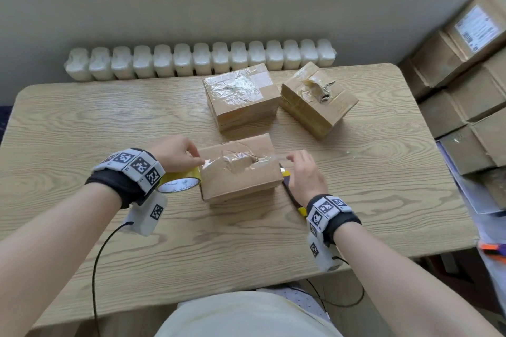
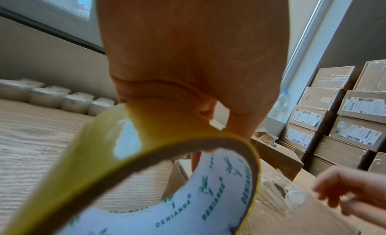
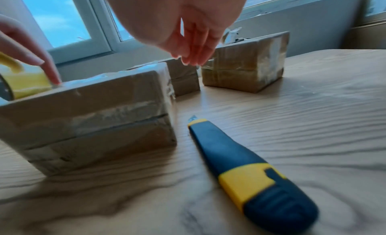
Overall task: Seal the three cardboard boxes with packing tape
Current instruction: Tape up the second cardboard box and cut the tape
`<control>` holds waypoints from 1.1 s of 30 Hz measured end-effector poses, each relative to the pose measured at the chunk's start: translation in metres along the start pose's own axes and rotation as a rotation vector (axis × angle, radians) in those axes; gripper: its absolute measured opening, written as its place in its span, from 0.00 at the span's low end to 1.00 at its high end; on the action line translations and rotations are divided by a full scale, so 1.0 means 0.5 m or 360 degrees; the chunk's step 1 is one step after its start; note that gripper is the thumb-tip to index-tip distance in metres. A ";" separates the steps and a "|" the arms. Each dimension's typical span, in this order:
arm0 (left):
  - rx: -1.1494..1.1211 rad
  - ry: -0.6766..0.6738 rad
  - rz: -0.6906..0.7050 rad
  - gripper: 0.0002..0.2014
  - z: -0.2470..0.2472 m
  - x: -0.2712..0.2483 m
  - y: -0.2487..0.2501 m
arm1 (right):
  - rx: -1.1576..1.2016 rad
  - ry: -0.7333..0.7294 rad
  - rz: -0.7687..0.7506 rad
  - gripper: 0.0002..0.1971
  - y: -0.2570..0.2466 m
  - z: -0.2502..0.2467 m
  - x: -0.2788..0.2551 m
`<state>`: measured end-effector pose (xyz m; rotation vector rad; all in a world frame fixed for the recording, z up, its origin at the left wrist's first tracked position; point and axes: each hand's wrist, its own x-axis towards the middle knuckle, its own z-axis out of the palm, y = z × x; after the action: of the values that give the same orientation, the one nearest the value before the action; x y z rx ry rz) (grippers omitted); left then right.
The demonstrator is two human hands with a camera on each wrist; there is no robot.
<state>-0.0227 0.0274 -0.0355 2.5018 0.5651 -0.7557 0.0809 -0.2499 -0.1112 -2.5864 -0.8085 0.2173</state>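
1. While the left hand (image 1: 175,152) holds the yellow tape roll (image 1: 180,182) against the left side of the nearest box (image 1: 239,172), one of its fingers presses the tape end onto that box's top left edge.
2. Right hand (image 1: 304,175) hovers over the nearest box's right edge, fingers loosely extended, grasping nothing.
3. Nearest box sits near the middle of the table (image 1: 82,117), toward the front edge; clear tape runs across its top.
4. Two more boxes stand toward the table's rear edge: middle box (image 1: 241,97) and right box (image 1: 317,98), both with crinkled tape on top, close together.
5. Utility knife (image 3: 246,169), blue and yellow, lies on the table just right of the nearest box, under the right hand.
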 end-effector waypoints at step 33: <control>-0.0196 0.0172 -0.0179 0.07 0.031 0.017 -0.001 | 0.1122 -0.0983 0.0427 0.11 -0.168 -0.064 0.035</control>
<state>-0.0228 0.0217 -0.0520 2.4235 0.7725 -0.6091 0.0613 -0.1886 -0.0460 -1.9313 -0.4363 1.1883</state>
